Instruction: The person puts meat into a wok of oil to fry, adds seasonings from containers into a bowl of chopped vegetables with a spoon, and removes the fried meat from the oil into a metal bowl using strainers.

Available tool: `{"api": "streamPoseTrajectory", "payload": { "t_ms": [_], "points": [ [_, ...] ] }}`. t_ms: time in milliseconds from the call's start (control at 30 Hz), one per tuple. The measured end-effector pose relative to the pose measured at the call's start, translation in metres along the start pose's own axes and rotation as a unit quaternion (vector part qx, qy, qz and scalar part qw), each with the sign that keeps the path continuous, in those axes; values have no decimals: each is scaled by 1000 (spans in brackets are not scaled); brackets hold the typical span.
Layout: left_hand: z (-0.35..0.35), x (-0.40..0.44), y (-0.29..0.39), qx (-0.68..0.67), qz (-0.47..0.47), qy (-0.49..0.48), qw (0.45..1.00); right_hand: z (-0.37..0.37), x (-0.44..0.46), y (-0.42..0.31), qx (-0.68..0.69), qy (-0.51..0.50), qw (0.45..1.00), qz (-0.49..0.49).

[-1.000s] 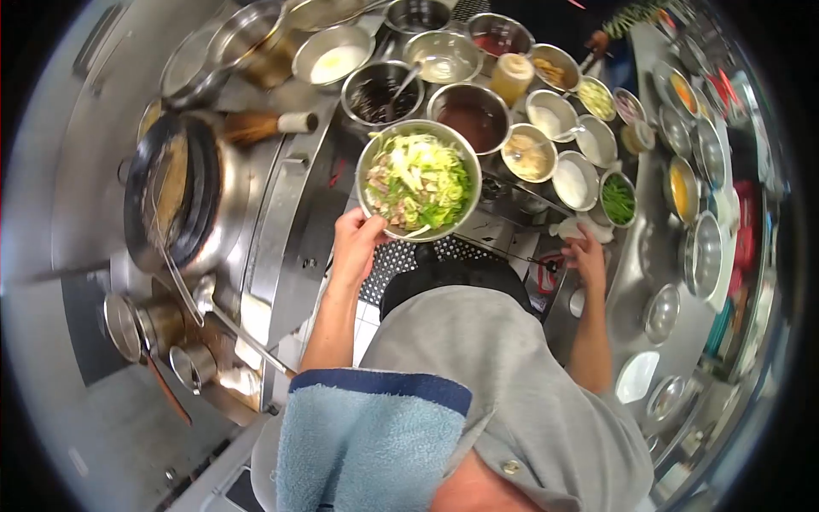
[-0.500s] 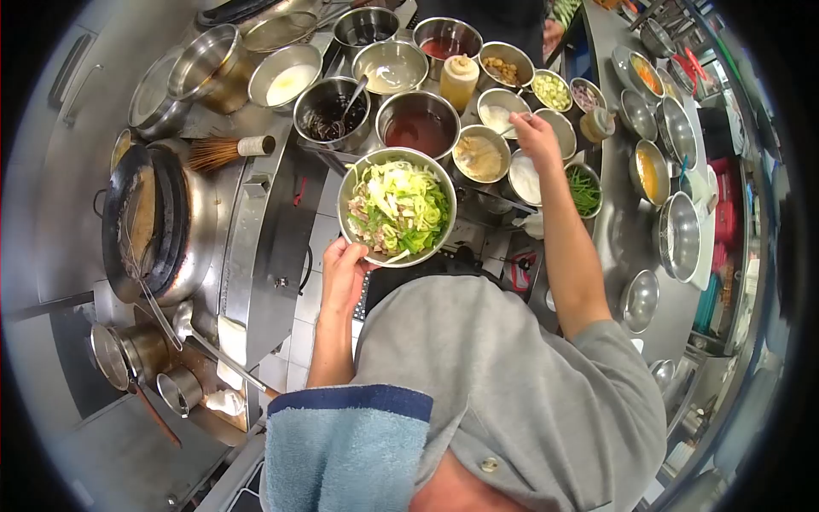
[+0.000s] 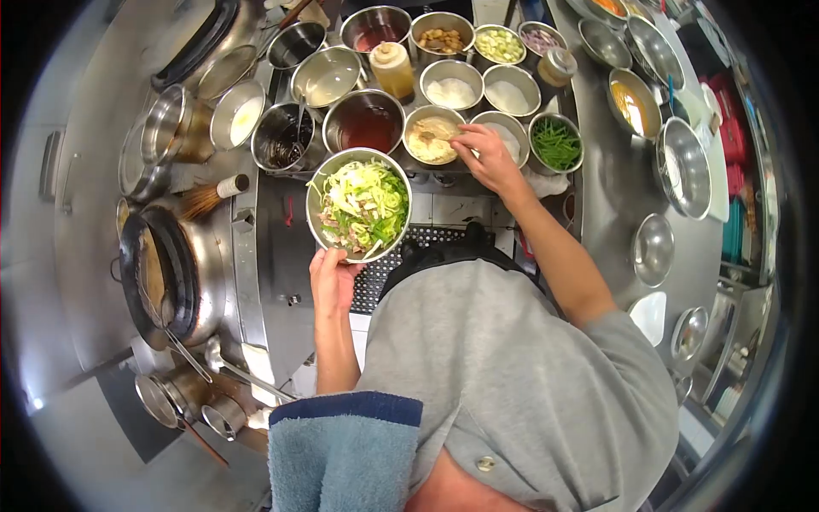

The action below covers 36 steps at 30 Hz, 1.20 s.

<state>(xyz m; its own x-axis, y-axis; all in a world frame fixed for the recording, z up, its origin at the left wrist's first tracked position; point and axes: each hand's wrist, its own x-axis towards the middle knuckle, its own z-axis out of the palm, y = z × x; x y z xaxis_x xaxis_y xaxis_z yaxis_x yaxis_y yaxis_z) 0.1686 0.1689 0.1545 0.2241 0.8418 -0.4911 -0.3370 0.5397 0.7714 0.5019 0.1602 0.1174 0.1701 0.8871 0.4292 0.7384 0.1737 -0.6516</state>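
My left hand (image 3: 334,277) grips the near rim of a steel bowl (image 3: 316,229), thumb at the edge and fingers beneath. Shredded pale-green vegetable, green leaves and pieces of pinkish meat (image 3: 358,205) fill it. My right hand (image 3: 489,158) is pinched at the right rim of a bowl of tan powder (image 3: 432,136). Between its fingertips is what looks like a thin spoon, mostly hidden by the fingers and the powder. Bowls of white powder (image 3: 452,92) stand just beyond this hand, and a bowl of chopped green stalks (image 3: 555,142) is to its right.
Left of the powders are a pot of reddish-brown liquid (image 3: 365,124), a dark sauce pot with a spoon (image 3: 284,136) and a squeeze bottle (image 3: 392,70). A wok (image 3: 162,273) and a bamboo brush (image 3: 213,196) lie left. Several steel bowls (image 3: 682,169) line the right counter.
My right hand has moved left and nearer, from beside the white powder to the tan powder bowl. The bowl in my left hand has shifted slightly left. The camera view has shifted too.
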Motion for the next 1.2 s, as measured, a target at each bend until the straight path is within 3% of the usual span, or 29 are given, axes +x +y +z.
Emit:
{"api": "streamPoseTrajectory", "payload": {
  "t_ms": [233, 833, 933, 1033, 1200],
  "points": [
    [7, 0, -3, 2, -1, 7, 1000, -3, -8, -2, 14, 11, 1000, 6],
    [5, -3, -4, 5, 11, 20, 1000, 6, -7, 2, 184, 65, 967, 166],
    [5, -1, -3, 3, 10, 20, 1000, 10, -12, 13, 256, 74, 935, 235],
    [5, 0, -3, 7, 8, 20, 1000, 7, -11, 20, 266, 91, 934, 222],
    [0, 5, -6, 17, 6, 16, 1000, -14, -6, 14, 407, 138, 860, 274]
  ]
}}
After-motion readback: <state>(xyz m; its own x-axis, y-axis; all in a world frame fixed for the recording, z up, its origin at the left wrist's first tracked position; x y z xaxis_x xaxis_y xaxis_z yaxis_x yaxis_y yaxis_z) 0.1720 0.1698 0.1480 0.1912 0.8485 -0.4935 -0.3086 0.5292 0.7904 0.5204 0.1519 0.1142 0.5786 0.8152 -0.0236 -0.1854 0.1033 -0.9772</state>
